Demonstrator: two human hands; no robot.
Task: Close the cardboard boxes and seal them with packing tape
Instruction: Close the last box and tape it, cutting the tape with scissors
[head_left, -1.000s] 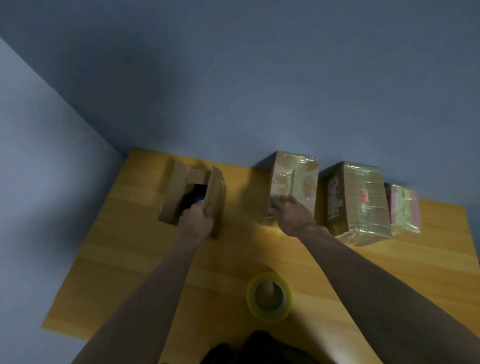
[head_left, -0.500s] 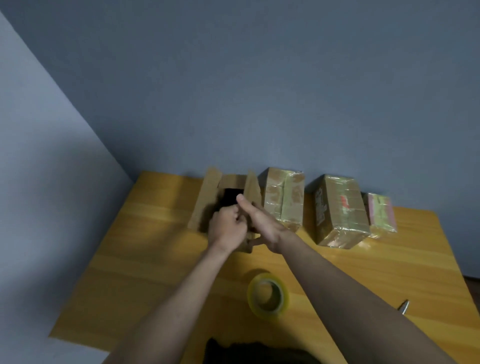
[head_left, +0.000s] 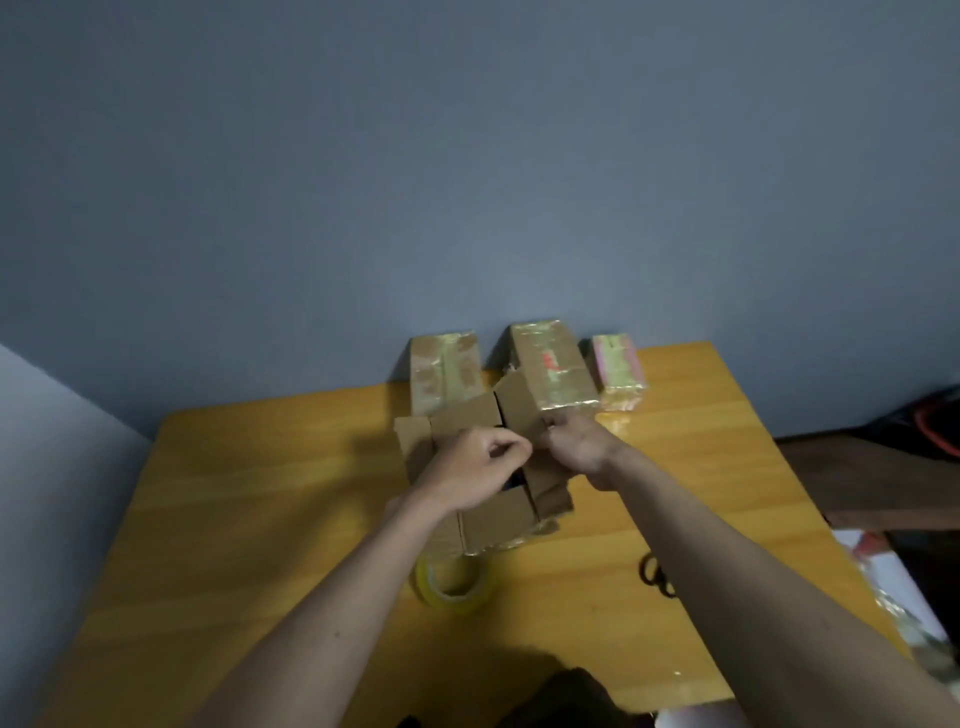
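Observation:
An open brown cardboard box sits at the middle of the wooden table, its flaps standing up. My left hand grips the box over its opening, fingers curled. My right hand holds the right flap, fingers curled around its edge. A roll of yellowish packing tape lies just in front of the box, partly hidden by my left forearm. Along the wall stand a taped box, a second taped box and a small pink taped package.
Black-handled scissors lie on the table under my right forearm. A dark object sits at the table's front edge. Right of the table are dark furniture and papers in plastic. A blue-grey wall stands behind.
The open box has come from the back left toward the table's middle, in both hands. My right hand has shifted onto its right flap. The camera has swung right, revealing scissors.

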